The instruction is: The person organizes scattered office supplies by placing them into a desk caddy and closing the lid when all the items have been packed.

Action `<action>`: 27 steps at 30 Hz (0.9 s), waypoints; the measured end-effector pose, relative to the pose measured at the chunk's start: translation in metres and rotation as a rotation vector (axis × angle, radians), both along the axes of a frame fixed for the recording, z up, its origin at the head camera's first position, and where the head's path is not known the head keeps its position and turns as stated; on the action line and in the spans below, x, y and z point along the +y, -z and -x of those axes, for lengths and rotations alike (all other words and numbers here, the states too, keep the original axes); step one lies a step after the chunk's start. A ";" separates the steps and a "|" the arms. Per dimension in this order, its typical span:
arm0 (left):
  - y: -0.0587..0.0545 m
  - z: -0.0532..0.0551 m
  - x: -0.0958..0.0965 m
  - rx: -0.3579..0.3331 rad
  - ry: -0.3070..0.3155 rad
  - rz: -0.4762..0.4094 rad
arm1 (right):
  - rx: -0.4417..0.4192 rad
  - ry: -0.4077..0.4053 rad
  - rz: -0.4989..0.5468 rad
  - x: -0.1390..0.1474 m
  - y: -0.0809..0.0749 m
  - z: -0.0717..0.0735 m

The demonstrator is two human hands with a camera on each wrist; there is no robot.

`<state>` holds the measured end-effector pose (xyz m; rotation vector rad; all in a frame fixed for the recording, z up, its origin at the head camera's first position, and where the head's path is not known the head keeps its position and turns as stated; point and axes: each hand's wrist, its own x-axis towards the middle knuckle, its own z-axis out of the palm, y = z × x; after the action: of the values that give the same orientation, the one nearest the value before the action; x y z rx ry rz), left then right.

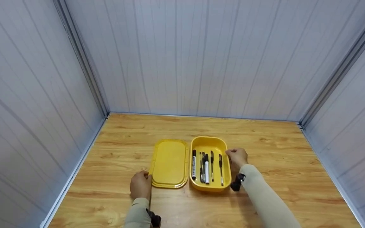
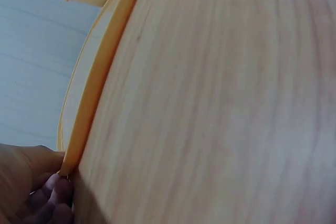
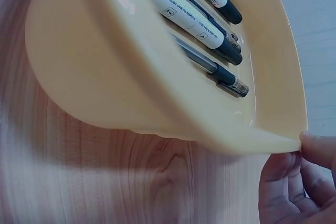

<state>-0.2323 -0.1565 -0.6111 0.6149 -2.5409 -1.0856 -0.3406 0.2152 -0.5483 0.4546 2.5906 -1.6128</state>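
Observation:
A yellow plastic box stands uncovered, with several pens and markers lying lengthwise inside; a white marker with a black cap is among them. My right hand pinches the box's right rim between thumb and fingers, which the right wrist view shows close up at the corner of the rim. Left of the box lies its flat yellow lid. At the lid's near left edge, my left hand grips the border, thumb above and fingers curled below, as in the left wrist view.
Everything rests on a wood-grain table. Pale panel walls close in the back and both sides, with metal posts at the corners. A narrow strip of table separates lid and box. Black wrist devices sit on both sleeves.

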 end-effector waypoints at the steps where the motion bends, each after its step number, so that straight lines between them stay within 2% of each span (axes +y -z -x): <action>1: 0.000 -0.001 0.000 0.002 -0.010 -0.006 | -0.003 0.001 0.003 0.000 0.000 -0.001; 7: -0.002 -0.008 -0.002 0.041 -0.061 -0.021 | -0.018 -0.015 0.029 -0.002 0.000 -0.002; 15: 0.000 -0.009 -0.008 0.060 -0.042 -0.024 | -0.001 -0.024 0.000 -0.009 -0.001 0.000; 18: 0.002 -0.008 -0.008 0.053 -0.055 -0.020 | -0.017 -0.030 0.026 -0.010 -0.004 0.001; 21: 0.002 -0.007 -0.008 0.036 -0.065 -0.025 | -0.045 -0.069 0.044 -0.009 -0.009 0.001; 24: 0.002 -0.007 -0.009 0.026 -0.082 -0.027 | -0.048 -0.129 -0.034 -0.009 -0.020 0.007; 27: 0.002 -0.008 -0.008 0.035 -0.092 -0.019 | -0.005 -0.180 -0.162 -0.013 -0.038 0.017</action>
<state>-0.2239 -0.1649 -0.6128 0.7046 -2.4493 -1.0805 -0.3576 0.2025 -0.5099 0.2241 2.6818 -1.3519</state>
